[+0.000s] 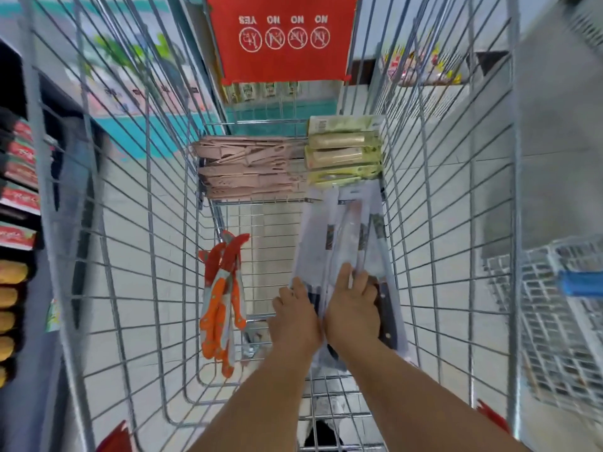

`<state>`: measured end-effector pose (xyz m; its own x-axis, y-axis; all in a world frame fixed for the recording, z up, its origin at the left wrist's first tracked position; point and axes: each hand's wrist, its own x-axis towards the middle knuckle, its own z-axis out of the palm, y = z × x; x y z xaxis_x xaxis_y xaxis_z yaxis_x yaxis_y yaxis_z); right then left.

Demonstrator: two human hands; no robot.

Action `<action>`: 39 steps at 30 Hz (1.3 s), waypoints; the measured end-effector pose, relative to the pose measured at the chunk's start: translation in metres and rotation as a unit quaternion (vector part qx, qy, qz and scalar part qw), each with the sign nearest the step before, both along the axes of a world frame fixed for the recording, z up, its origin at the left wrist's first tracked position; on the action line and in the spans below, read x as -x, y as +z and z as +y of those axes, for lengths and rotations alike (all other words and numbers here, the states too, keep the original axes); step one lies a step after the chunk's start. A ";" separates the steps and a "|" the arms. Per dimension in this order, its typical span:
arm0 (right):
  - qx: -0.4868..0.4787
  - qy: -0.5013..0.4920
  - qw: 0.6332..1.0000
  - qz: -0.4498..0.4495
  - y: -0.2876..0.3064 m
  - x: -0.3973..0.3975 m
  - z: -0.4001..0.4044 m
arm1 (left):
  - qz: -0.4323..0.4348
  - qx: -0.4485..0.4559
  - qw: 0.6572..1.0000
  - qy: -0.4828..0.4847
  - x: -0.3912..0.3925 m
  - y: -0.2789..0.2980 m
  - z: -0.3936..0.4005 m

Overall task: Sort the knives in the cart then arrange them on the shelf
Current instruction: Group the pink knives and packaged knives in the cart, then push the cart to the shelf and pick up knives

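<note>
Looked down into a silver wire shopping cart [146, 223], both bare forearms reaching in from the near end. Stacked flat against the cart's far end: pink-beige carded knife packs [248, 171] at the far left corner, pale green-and-cream carded knife packs [344, 151] at the far right corner, touching side by side. Lay along the right wall, running from the green stack toward the near end: a sheaf of long knives in clear plastic sleeves with white backing cards [339, 236], dark wooden handles toward the near end. Left hand [295, 316] rested on the left edge of that sheaf, fingers curled over it; grip itself too blurred to call. Right hand [354, 305] spread over the sheaf's near part, fingers bent down onto the clear plastic, one dark brown riveted knife handle [386, 318] just beside its outer edge. Leaned against the left wall near the middle: a bunch of orange-handled knives with red blade covers [223, 298], well apart from both hands. Bare wire floor showed between the orange bunch and the sleeved sheaf, and ahead up to the pink stack. Hung over the far end: a red plastic child-seat flap with white pictograms [282, 37]. Blurred store shelves [16, 223] stood beyond the left wall.
</note>
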<state>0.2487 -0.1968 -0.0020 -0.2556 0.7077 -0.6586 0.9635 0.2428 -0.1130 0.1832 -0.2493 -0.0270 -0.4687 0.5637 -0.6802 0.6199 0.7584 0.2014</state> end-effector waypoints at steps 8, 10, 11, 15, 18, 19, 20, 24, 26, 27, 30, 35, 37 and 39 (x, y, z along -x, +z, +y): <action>-0.003 -0.028 0.999 -0.023 -0.007 0.004 0.001 | 0.020 0.003 0.999 0.035 0.014 -0.005 -0.007; -0.016 -0.046 0.999 -0.022 -0.008 0.003 0.001 | -0.013 0.013 0.996 0.083 0.021 -0.004 -0.008; -0.021 -0.056 0.998 -0.014 -0.008 0.002 0.001 | -0.042 0.007 0.992 0.118 0.025 -0.003 -0.008; 0.000 -0.098 0.994 0.045 -0.002 -0.004 -0.007 | -0.126 -0.008 0.980 0.155 0.033 0.006 -0.012; 0.038 -0.128 0.988 0.072 0.006 -0.006 -0.012 | -0.127 -0.022 0.978 0.162 0.037 0.015 -0.016; 0.046 -0.135 0.987 0.073 0.010 -0.006 -0.014 | -0.127 -0.021 0.977 0.169 0.038 0.019 -0.017; 0.052 -0.140 0.986 0.071 0.014 -0.005 -0.016 | -0.123 -0.017 0.977 0.174 0.038 0.024 -0.019; 0.042 -0.159 0.983 0.084 0.035 0.001 -0.022 | -0.129 -0.029 0.970 0.203 0.041 0.048 -0.028; 0.021 -0.169 0.979 0.115 0.048 0.003 -0.026 | -0.133 -0.044 0.965 0.220 0.043 0.062 -0.031; 0.016 -0.174 0.976 0.127 0.054 0.004 -0.028 | -0.130 -0.050 0.963 0.230 0.043 0.068 -0.033; 0.011 -0.187 0.968 0.167 0.070 0.006 -0.035 | -0.133 -0.061 0.953 0.265 0.044 0.096 -0.036; 0.002 -0.215 0.947 0.239 0.110 0.010 -0.038 | -0.098 -0.099 0.949 0.283 0.051 0.153 -0.044; -0.002 -0.202 0.940 0.274 0.133 0.012 -0.037 | -0.092 -0.120 0.949 0.277 0.054 0.174 -0.046; -0.008 -0.187 0.935 0.301 0.158 0.015 -0.034 | -0.093 -0.153 0.943 0.280 0.056 0.196 -0.045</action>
